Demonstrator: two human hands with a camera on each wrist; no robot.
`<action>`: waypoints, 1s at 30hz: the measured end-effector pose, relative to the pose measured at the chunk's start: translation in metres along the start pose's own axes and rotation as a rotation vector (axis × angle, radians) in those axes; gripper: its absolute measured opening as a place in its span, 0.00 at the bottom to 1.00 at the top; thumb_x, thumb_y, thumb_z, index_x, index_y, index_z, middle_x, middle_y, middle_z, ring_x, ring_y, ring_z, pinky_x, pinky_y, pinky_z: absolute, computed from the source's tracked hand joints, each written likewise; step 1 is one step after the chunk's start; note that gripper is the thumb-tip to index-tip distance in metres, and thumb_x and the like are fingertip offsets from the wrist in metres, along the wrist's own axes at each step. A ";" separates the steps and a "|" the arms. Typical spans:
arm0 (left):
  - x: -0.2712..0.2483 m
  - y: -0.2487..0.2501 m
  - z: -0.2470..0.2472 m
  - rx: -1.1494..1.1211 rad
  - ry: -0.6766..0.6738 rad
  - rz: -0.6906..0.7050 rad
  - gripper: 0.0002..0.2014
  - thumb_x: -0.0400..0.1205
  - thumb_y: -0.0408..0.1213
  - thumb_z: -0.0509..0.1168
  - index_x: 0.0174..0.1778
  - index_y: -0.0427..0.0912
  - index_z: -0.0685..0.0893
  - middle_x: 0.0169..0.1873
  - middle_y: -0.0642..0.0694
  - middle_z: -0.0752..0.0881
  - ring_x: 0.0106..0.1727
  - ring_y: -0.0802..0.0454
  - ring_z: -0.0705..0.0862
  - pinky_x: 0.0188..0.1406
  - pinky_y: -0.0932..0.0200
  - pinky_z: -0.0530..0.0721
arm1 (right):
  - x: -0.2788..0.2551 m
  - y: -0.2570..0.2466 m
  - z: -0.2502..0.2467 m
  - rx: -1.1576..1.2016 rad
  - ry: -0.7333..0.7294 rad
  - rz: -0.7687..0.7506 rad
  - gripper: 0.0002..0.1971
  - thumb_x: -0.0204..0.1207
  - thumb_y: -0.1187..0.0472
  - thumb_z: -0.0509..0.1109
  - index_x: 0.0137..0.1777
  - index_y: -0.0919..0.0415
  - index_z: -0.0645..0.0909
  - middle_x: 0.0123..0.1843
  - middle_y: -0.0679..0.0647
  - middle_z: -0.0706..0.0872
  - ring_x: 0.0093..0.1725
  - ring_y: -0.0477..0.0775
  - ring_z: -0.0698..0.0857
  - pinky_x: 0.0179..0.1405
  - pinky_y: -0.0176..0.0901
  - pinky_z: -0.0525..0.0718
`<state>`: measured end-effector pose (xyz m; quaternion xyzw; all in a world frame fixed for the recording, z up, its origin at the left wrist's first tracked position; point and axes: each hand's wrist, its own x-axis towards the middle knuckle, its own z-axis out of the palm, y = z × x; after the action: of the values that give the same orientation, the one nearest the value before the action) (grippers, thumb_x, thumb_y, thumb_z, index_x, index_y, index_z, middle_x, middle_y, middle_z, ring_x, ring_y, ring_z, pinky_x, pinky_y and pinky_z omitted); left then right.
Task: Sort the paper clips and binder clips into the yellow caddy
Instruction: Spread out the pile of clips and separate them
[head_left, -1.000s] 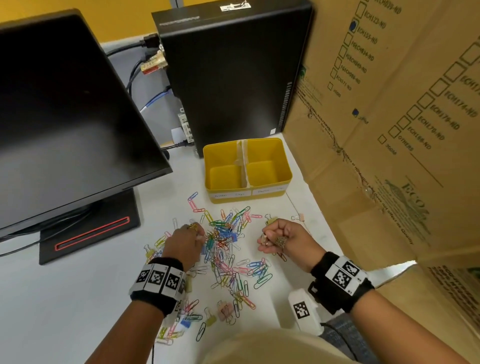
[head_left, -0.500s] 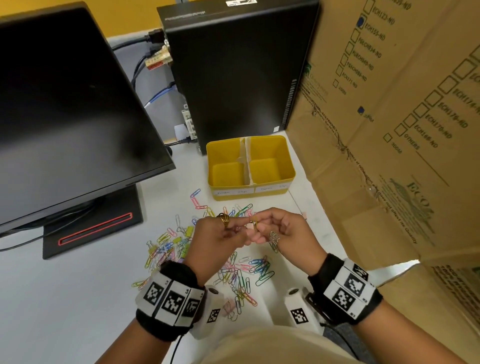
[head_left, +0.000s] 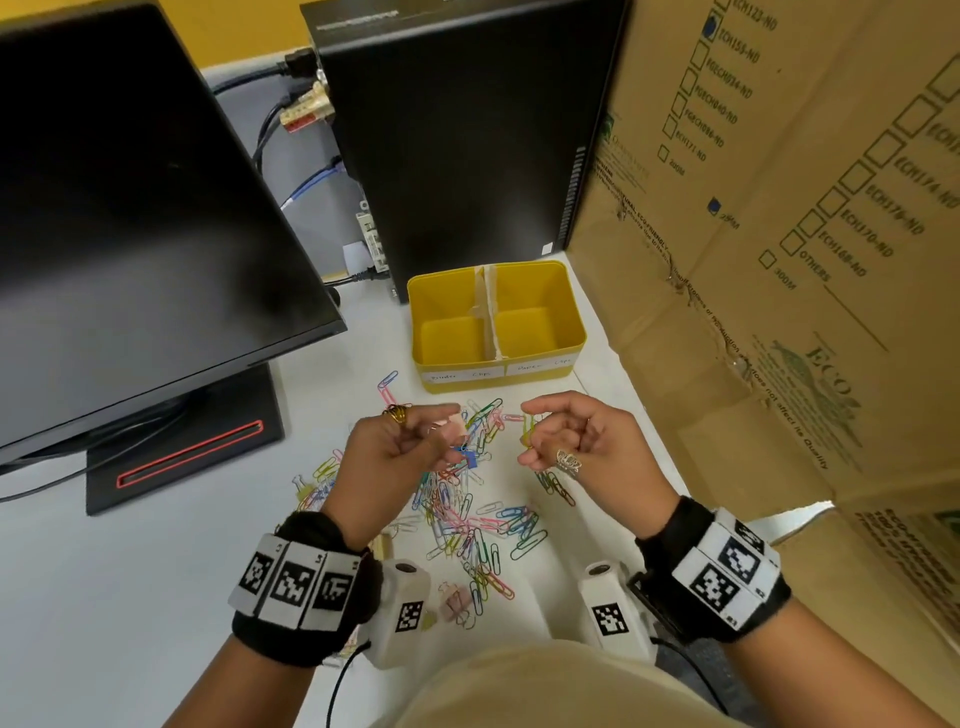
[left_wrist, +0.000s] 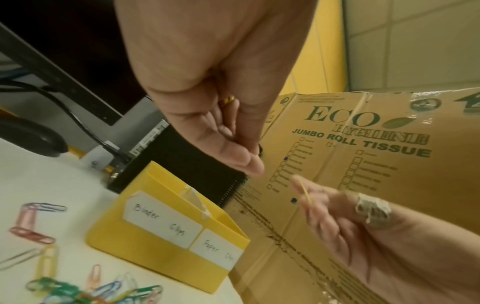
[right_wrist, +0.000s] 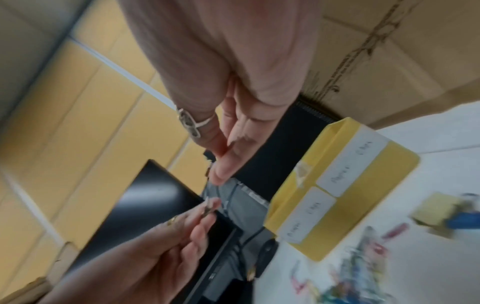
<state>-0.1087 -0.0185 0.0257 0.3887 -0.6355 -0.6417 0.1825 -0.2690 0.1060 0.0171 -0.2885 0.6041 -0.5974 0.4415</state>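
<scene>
Yellow plastic walls mark our target: the two-compartment yellow caddy (head_left: 496, 322) stands just beyond the pile, its left half labelled for binder clips, its right for paper clips, and both look empty.

Our left hand (head_left: 395, 457) pinches what seems to be a small pale binder clip (head_left: 451, 427) at the fingertips, and our right hand (head_left: 576, 447) pinches a thin yellow paper clip (head_left: 529, 431).

The scattered heap of coloured paper clips (head_left: 467, 509) lies on the white table (head_left: 130, 571) under both hands.

To finish well, we should read the labels and carry each piece straight over its own compartment, left to left, right to right. We should let go low inside the walls so nothing bounces across the cardboard divider (head_left: 488, 317).
</scene>
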 end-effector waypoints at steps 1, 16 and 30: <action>0.004 -0.005 -0.004 0.039 -0.009 -0.013 0.05 0.80 0.26 0.65 0.48 0.38 0.84 0.38 0.43 0.86 0.30 0.62 0.89 0.34 0.73 0.86 | 0.004 0.010 -0.006 -0.128 0.004 0.007 0.17 0.71 0.83 0.64 0.49 0.62 0.81 0.30 0.56 0.81 0.30 0.47 0.85 0.37 0.35 0.87; 0.069 -0.083 -0.040 0.998 0.042 -0.192 0.12 0.84 0.32 0.55 0.57 0.44 0.82 0.55 0.39 0.87 0.51 0.44 0.85 0.56 0.55 0.82 | 0.049 0.066 0.031 -1.240 -0.297 0.035 0.13 0.73 0.72 0.58 0.51 0.63 0.82 0.52 0.62 0.83 0.50 0.64 0.83 0.45 0.49 0.80; 0.051 -0.069 0.021 1.107 -0.230 -0.169 0.14 0.77 0.40 0.69 0.57 0.40 0.82 0.58 0.41 0.83 0.61 0.44 0.82 0.58 0.54 0.80 | 0.066 0.082 0.036 -0.998 -0.288 0.180 0.09 0.65 0.71 0.66 0.37 0.55 0.74 0.42 0.58 0.86 0.42 0.60 0.83 0.44 0.52 0.84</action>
<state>-0.1379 -0.0325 -0.0561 0.4037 -0.8593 -0.2636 -0.1705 -0.2520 0.0412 -0.0714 -0.4899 0.7707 -0.1509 0.3784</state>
